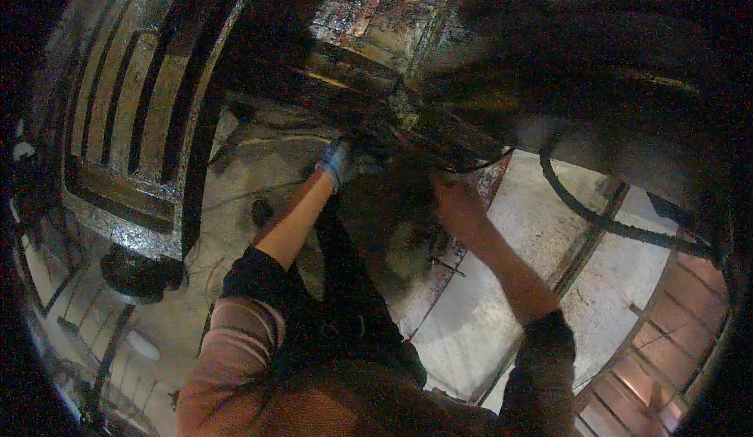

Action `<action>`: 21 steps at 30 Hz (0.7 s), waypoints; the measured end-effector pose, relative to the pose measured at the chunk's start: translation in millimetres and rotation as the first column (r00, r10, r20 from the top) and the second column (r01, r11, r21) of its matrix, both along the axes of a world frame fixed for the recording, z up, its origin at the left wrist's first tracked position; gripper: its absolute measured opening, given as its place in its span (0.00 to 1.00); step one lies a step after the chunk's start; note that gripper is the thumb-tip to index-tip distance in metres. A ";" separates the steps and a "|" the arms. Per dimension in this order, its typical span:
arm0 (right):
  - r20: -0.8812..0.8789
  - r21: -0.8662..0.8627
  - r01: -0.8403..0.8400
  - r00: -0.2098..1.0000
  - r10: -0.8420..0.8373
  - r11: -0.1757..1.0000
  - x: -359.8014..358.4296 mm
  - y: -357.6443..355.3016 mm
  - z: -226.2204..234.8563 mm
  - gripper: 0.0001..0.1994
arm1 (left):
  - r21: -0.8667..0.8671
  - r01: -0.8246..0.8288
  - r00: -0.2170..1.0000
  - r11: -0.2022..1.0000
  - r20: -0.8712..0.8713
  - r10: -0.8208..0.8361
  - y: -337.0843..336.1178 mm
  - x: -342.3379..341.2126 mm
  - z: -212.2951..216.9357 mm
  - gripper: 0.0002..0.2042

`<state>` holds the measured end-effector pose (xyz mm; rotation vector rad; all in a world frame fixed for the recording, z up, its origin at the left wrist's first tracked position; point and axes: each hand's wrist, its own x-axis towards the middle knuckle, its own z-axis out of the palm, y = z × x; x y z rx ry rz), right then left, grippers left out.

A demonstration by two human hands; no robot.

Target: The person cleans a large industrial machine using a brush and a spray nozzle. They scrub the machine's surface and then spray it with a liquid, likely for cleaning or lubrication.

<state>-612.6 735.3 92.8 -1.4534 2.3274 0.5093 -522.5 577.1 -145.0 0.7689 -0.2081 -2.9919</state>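
Note:
My left hand wears a pale blue glove and reaches up against a dark, greasy machine part; its fingers are lost in shadow. My right hand is bare and presses into the same dark assembly just to the right, with its fingertips hidden too. A thin black wire loops just above the right hand. Whether either hand grips anything cannot be made out. Both forearms come up from the lower edge, with dark sleeves pushed back.
A large metal frame with dark slats stands at the left. A thick black hose curves across the pale concrete floor at the right. A round dark object lies at the lower left. Brick paving borders the right.

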 end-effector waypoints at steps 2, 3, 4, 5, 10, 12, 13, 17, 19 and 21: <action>0.083 -0.119 0.134 0.989 -0.125 0.984 9.2 15.9 -0.9 0.30 | 0.034 0.056 0.993 0.998 -0.110 -0.052 -1.5 6.6 17.1 0.17; 0.032 -0.228 0.106 0.994 -0.101 0.968 8.4 30.5 -12.1 0.29 | 0.018 0.069 0.995 0.997 -0.073 -0.067 -2.0 3.6 22.3 0.17; -0.020 -0.335 0.076 0.996 -0.087 0.939 3.9 43.2 -25.7 0.28 | 0.000 0.085 0.996 0.996 -0.036 -0.085 -2.5 -3.7 27.0 0.17; 0.107 -0.341 0.195 0.980 -0.168 0.920 2.1 55.7 -43.8 0.28 | -0.016 0.107 0.994 0.994 0.000 -0.107 -2.3 -7.6 31.0 0.17; 0.188 -0.155 0.237 0.960 -0.207 0.959 -21.5 85.8 -132.4 0.28 | -0.561 0.188 0.973 0.806 -0.007 -0.231 -10.8 -20.2 36.8 0.18; 0.491 0.000 0.399 0.799 -0.348 0.917 -56.2 81.7 -145.4 0.28 | -0.536 0.223 0.968 0.814 0.026 -0.248 -7.8 -31.4 33.5 0.18; 0.519 0.015 0.400 0.781 -0.349 0.917 -63.8 80.5 -148.2 0.28 | -0.506 0.239 0.966 0.829 0.038 -0.255 -6.7 -35.6 30.8 0.18; 0.383 -0.173 0.189 0.917 -0.111 0.967 -89.9 66.7 -118.0 0.27 | -0.477 0.257 0.964 0.840 0.072 -0.254 -3.8 -42.1 20.8 0.17; 0.310 -0.399 0.050 0.947 0.083 0.915 -99.7 69.1 -112.8 0.27 | -0.477 0.264 0.963 0.838 0.081 -0.257 -4.1 -43.0 18.4 0.17; 0.257 -0.350 0.003 0.962 0.094 0.937 -93.9 57.0 -95.1 0.27 | -0.476 0.268 0.962 0.838 0.086 -0.259 -5.1 -43.1 14.4 0.17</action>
